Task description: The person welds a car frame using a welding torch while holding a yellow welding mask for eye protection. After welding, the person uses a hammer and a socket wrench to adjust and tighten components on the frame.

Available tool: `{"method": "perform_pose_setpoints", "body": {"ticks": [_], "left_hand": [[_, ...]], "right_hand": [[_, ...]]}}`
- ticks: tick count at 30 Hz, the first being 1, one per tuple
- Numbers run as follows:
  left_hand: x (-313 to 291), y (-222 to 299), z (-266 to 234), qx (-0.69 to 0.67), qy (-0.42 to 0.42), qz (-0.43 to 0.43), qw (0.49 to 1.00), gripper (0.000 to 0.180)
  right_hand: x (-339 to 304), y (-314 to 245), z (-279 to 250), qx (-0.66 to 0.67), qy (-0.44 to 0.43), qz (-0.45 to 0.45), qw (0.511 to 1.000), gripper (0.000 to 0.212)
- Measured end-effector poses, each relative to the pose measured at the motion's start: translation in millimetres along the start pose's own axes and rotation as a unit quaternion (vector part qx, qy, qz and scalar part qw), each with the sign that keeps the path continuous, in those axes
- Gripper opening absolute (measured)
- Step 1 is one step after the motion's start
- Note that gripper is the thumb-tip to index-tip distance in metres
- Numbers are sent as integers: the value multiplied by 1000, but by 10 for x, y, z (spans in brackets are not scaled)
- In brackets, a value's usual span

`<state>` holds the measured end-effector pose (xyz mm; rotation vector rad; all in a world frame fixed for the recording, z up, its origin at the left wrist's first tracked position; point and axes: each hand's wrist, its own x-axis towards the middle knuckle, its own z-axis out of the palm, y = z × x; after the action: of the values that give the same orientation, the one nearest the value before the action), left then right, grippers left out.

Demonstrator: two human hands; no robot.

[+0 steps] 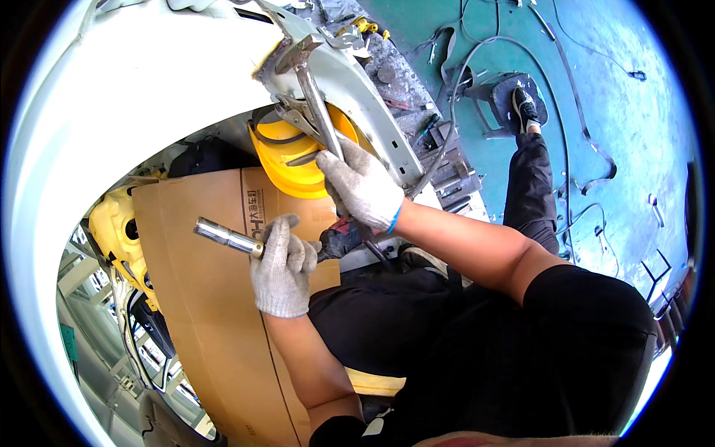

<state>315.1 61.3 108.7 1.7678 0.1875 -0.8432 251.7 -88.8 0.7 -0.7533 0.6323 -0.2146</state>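
My right hand (pixel 363 185), in a white knit glove, is closed around the metal handle of a hammer (pixel 319 104). The hammer's head is up by the scorched edge of a pale body panel (pixel 186 67); whether they touch I cannot tell. Locking pliers (pixel 299 118) lie close beside the handle, their jaws at the panel's edge. Lower left, my gloved left hand (pixel 281 267) grips a silver metal cylinder (pixel 227 237) with a brass-coloured end, pointing left. A yellow face shield or helmet (pixel 290 165) sits behind the right hand, partly hidden.
A large cardboard sheet (pixel 201 320) lies under my left arm. Tools and a vise-like metal block (pixel 454 179) crowd the bench at right. On the green floor, hoses and cables (pixel 570 112) curl around a stool (pixel 495 100) where a shoe (pixel 523 104) rests. Yellow plastic (pixel 115 231) stands left.
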Motion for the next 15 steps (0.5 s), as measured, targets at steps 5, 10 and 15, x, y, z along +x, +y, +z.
{"method": "perform_pose_setpoints", "body": {"ticks": [5,10,15], "left_hand": [[-3,-9,1,2,7,3,1000,36],[-23,-6,-30,-10,6,10,1000,33],[-11,-7,-13,-17,-7,13,1000,30]], "right_hand": [[163,217,75,-25,-1,-1,1000,35],[124,71,95,10,-21,24,999,33],[132,116,143,39,-9,32,999,33]]}}
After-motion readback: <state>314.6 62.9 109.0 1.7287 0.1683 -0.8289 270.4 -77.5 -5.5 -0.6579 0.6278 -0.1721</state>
